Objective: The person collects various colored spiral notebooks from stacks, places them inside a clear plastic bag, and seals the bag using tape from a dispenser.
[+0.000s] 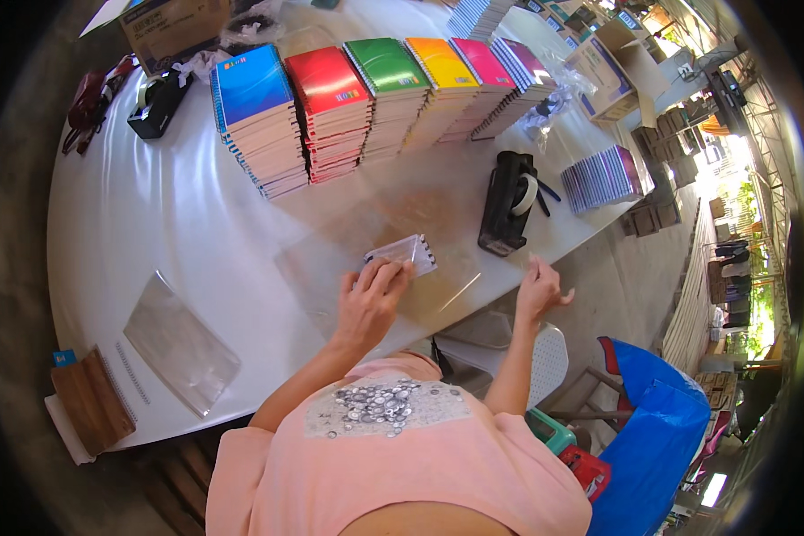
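Near the table's front edge lies a small white spiral-bound notebook, its dark coils showing at the right end, with clear plastic around it. My left hand is closed over its near side, fingers curled and pressed together. A large clear plastic sheet spreads beneath the notebook. Off to the right, my right hand is raised past the table edge. Its thumb and fingertips are pinched together; whatever they hold is too fine to make out. Just beyond that hand stands a black tape dispenser with a roll of clear tape.
Stacks of spiral notebooks, topped blue, red, green, yellow and pink, line the back. A second dispenser stands left. Plastic sleeves lie front left. A notebook stack sits right; a white stool stands below.
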Demonstrator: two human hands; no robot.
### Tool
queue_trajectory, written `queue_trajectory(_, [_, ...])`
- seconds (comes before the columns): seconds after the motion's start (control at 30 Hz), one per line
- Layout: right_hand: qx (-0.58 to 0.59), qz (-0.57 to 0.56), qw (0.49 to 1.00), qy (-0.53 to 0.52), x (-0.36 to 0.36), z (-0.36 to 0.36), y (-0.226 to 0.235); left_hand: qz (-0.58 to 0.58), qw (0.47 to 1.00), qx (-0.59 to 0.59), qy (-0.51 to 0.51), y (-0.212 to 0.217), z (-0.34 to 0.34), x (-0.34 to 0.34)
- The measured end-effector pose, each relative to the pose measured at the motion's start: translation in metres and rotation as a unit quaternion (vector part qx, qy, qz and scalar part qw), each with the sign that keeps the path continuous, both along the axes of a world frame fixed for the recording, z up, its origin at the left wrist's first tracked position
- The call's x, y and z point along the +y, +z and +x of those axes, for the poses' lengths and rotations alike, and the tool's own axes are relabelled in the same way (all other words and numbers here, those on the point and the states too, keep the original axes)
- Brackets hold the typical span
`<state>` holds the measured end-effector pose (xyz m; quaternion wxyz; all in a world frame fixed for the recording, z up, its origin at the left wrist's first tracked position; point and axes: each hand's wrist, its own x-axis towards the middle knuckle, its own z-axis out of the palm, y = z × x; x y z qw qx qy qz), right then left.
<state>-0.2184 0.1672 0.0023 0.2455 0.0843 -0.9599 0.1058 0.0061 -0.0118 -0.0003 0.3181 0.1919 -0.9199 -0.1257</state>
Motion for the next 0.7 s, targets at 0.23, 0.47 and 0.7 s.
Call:
queue_trajectory(0.23, [-0.427, -0.489, 0.701, 0.296, -0.064, 0.099, 0.05, 0.064, 0.993, 0.097, -0.033, -0.012, -0.004, -0.003])
queue_trajectory(0.47, [-0.545, -0.486, 0.641, 0.237, -0.094, 0.127, 0.013, 0.08, 0.986, 0.14, -0.04, -0.016, -0.008, -0.002])
queue_trajectory(0.7, [-0.533, -0.473, 0.665, 0.222, -0.089, 0.133, -0.005, 0.082, 0.996, 0.02, -0.017, -0.014, 0.001, -0.001])
